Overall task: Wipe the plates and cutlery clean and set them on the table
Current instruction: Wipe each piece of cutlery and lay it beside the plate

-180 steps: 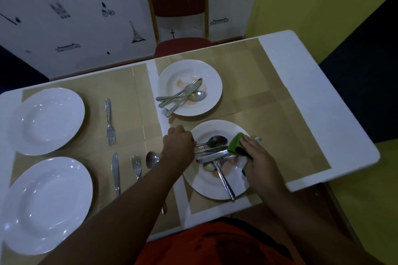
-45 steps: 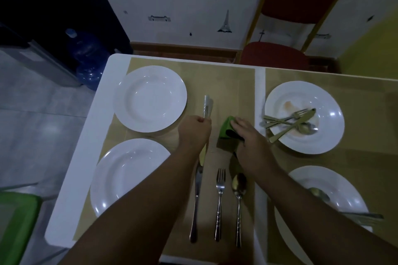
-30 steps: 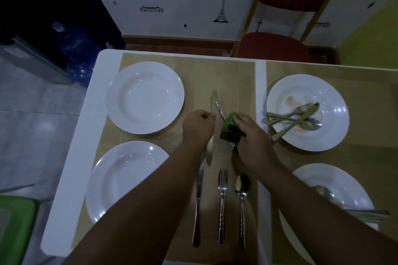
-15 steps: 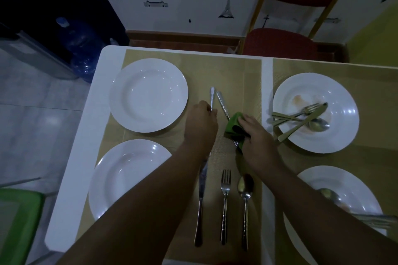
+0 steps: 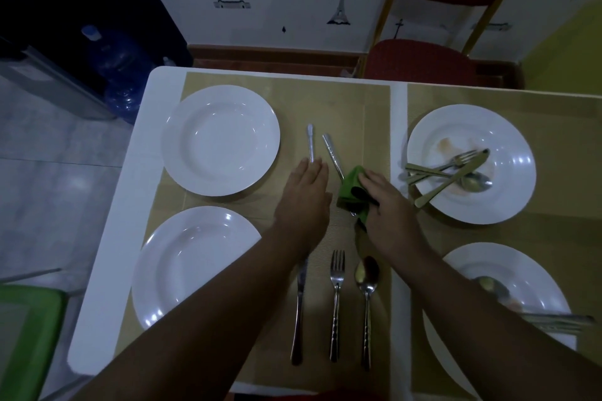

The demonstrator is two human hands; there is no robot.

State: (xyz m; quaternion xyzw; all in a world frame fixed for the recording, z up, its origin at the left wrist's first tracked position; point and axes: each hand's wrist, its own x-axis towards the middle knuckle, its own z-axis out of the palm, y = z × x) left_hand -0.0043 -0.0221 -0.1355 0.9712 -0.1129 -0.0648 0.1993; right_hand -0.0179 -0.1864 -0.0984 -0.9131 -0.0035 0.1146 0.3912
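Your two hands are over the left placemat, cloth and cutlery between the plates.

Your left hand [image 5: 304, 202] lies flat with fingers stretched out, palm down over a knife [image 5: 310, 142] whose handle sticks out beyond the fingertips; it grips nothing that shows. Your right hand [image 5: 387, 208] is closed around a green cloth [image 5: 350, 187], which is wrapped about a second utensil [image 5: 333, 156]; its handle angles up and left, and its working end is hidden in the cloth. Nearer you, a knife [image 5: 299, 309], fork [image 5: 336, 296] and spoon [image 5: 367, 296] lie side by side. Two clean white plates [image 5: 221, 140] [image 5: 182, 267] sit on the left of the table [image 5: 107, 254]. On the right, a stained plate [image 5: 508, 205] carries crossed cutlery [image 5: 449, 172], and another plate [image 5: 537, 286] is partly hidden behind your right forearm.
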